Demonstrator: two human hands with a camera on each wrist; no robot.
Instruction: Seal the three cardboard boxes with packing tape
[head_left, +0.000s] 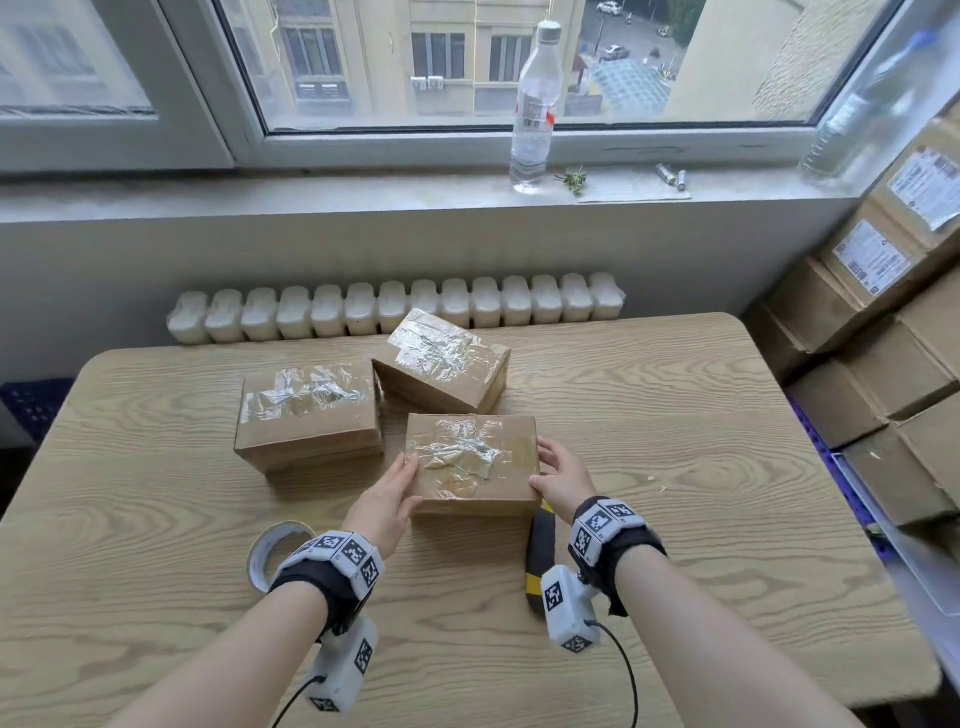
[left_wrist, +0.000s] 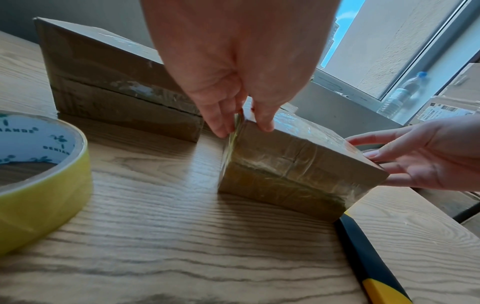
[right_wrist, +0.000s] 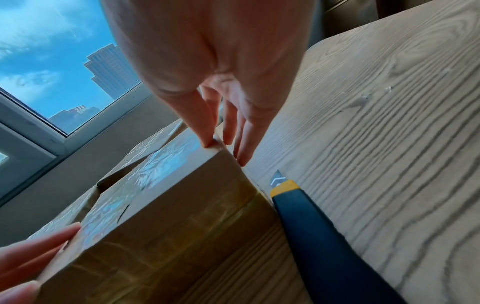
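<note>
1. Resting on the bench (head_left: 675, 415), nearest cardboard box (head_left: 470, 467) sits before two taped ones; judged light, stiff, tape slick.
2. Left hand (head_left: 384, 501) and right hand (head_left: 563, 480) take its ends, thumbs on top: best grip there.
3. Tape roll (left_wrist: 39, 174) reads "DENIANDE", partly.

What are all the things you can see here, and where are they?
Taped boxes: three, brown, mid-table; the nearest sits between both hands.
Tape roll: one, yellowish, on the table by the left wrist.
Utility knife: one, dark with yellow trim, blade out, beside the nearest box.
Table: one, light wood grain.
Water bottle: one, clear, on the windowsill.
Radiator: one, white, behind the table.
Stacked cartons: several, brown, at right.
Left hand: holds the nearest box's left end.
Right hand: holds its right end.
</note>
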